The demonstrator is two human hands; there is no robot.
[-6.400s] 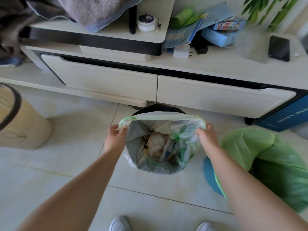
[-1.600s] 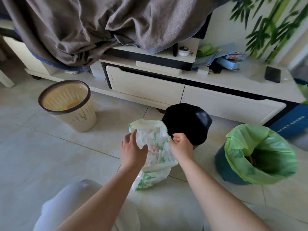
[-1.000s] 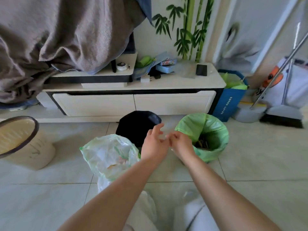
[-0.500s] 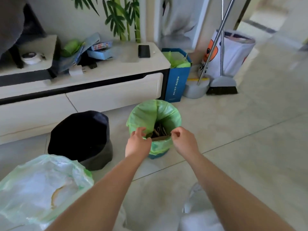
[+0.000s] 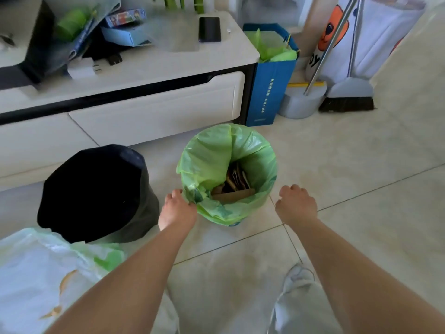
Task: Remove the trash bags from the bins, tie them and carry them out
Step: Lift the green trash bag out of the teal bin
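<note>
A green trash bag (image 5: 209, 150) lines a small bin (image 5: 235, 223) on the floor in the middle; cardboard and dark scraps (image 5: 234, 186) lie inside. My left hand (image 5: 177, 208) pinches the bag's folded rim on the near left side. My right hand (image 5: 296, 205) hovers just right of the bin with its fingers curled, holding nothing and a little apart from the bag. An empty black bin (image 5: 96, 191) stands to the left. A filled white and green trash bag (image 5: 36, 273) sits at the lower left, partly behind my left forearm.
A white low cabinet (image 5: 154, 112) with drawers runs behind the bins, with a phone (image 5: 209, 28) and boxes on top. A blue paper bag (image 5: 267, 92), a grey bucket (image 5: 301, 104) and a broom (image 5: 349, 97) stand at the right. My shoe (image 5: 297, 278) is below.
The white and green bag came out of the black bin and was left on the floor. I turned to the green-lined bin, and my hands have spread to its two sides.
</note>
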